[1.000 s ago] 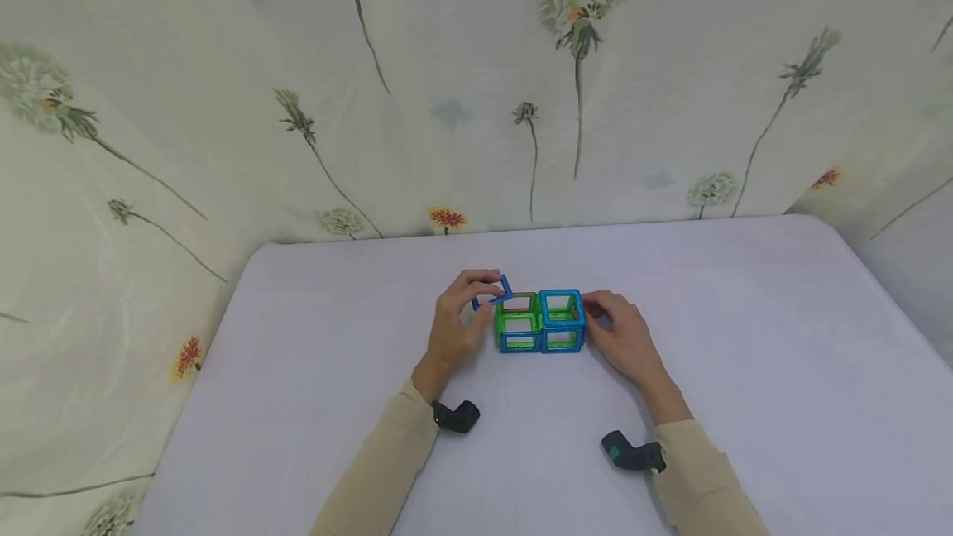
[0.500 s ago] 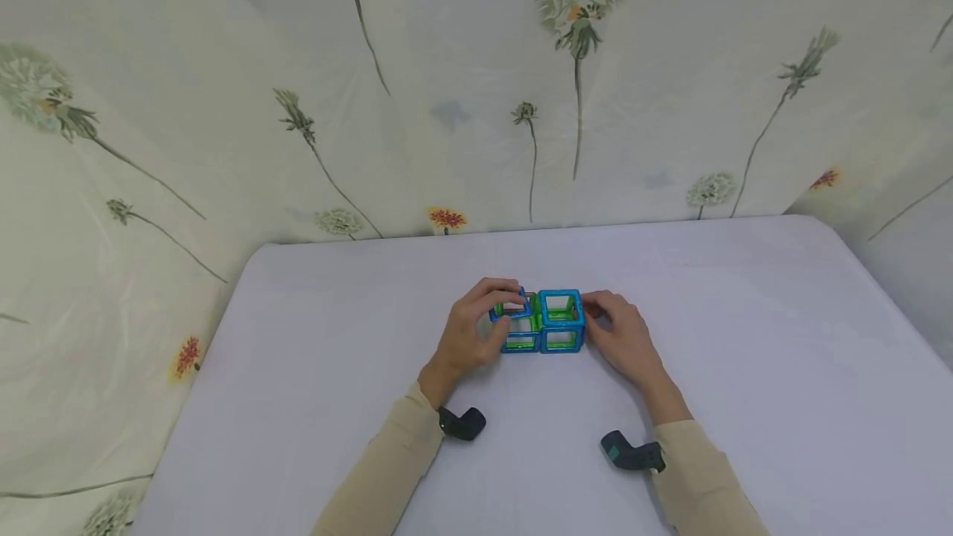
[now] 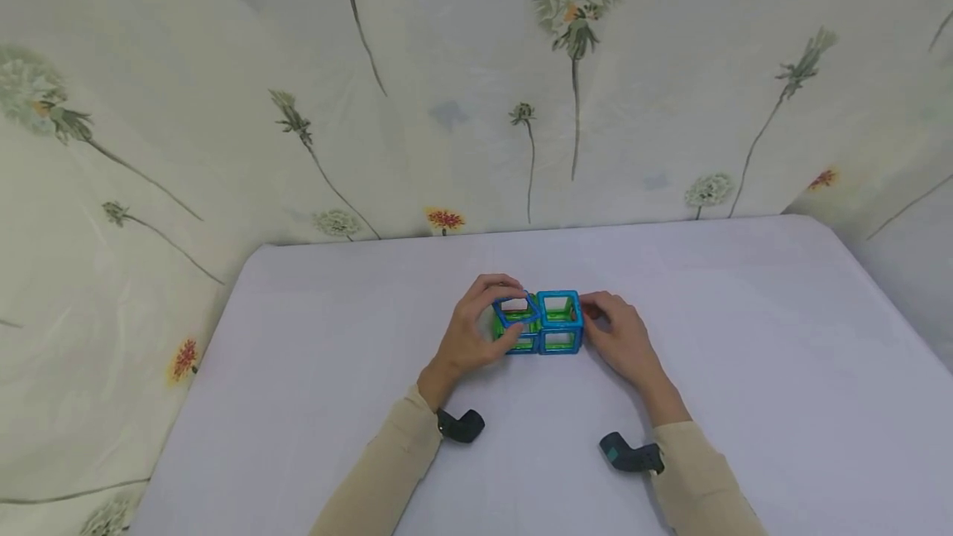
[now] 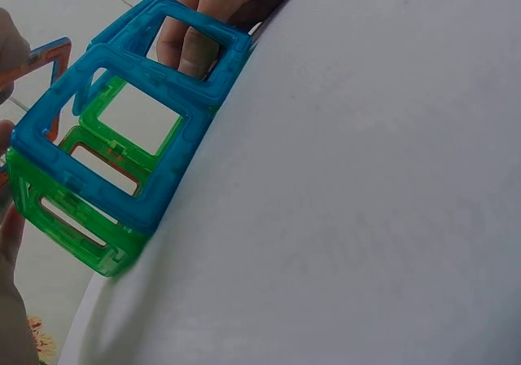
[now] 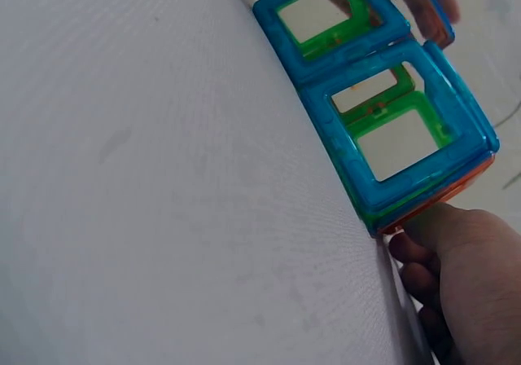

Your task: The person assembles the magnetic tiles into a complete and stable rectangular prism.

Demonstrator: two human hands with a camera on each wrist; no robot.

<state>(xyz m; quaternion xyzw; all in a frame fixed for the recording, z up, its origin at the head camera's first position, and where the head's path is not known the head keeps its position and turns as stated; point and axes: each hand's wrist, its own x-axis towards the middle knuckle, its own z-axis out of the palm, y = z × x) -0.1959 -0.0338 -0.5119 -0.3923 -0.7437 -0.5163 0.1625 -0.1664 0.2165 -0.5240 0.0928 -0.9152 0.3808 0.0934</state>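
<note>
Two joined cubes of see-through magnetic tiles stand on the white table. The right cube [image 3: 562,324] has a blue top and front, with an orange tile on its outer side. On the left cube [image 3: 527,350], green sides and a blue front show. My left hand [image 3: 471,331] pinches a blue-edged square magnetic tile [image 4: 60,59] at an angle over the left cube's top, its far edge by the right cube. My right hand [image 3: 621,333] holds the right cube's outer side, thumb [image 5: 444,221] against the orange tile and other fingers bent below.
The white-covered table [image 3: 372,296] spreads around the cubes. Behind it hangs a pale cloth [image 3: 462,164] with printed dandelions. A dark wrist camera [image 3: 462,426] sits on the left wrist, another wrist camera [image 3: 631,453] on the right.
My left hand has carried the blue-edged tile rightward from beside the left cube to over its top, and the tile has turned. My right hand stays at the right cube.
</note>
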